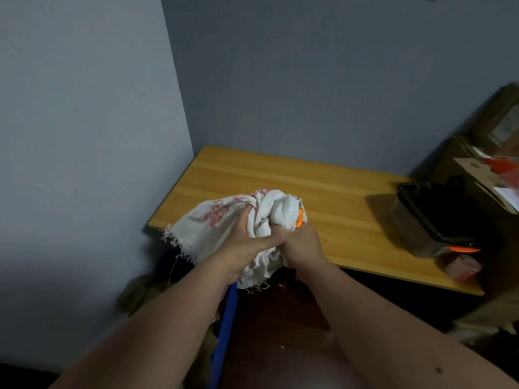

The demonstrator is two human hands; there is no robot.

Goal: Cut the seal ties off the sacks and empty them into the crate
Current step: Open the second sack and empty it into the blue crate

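Observation:
A white cloth sack (213,223) with faded red print and a frayed edge is bunched up over the near left corner of the wooden table (323,197). My left hand (247,242) grips its gathered cloth from the left. My right hand (302,244) is closed on the sack's other side, and an orange-handled tool (300,219) sticks up from that fist against the cloth. Below my hands the blue rim of a crate (224,318) shows on the floor; its inside is dark and mostly hidden by my arms.
A black-lined box (438,217) sits at the table's right end, with an orange-handled cutter (464,249) and a small pinkish carton (463,266) in front of it. Cardboard boxes (494,153) are stacked against the wall on the right. Grey walls meet at the corner behind the table.

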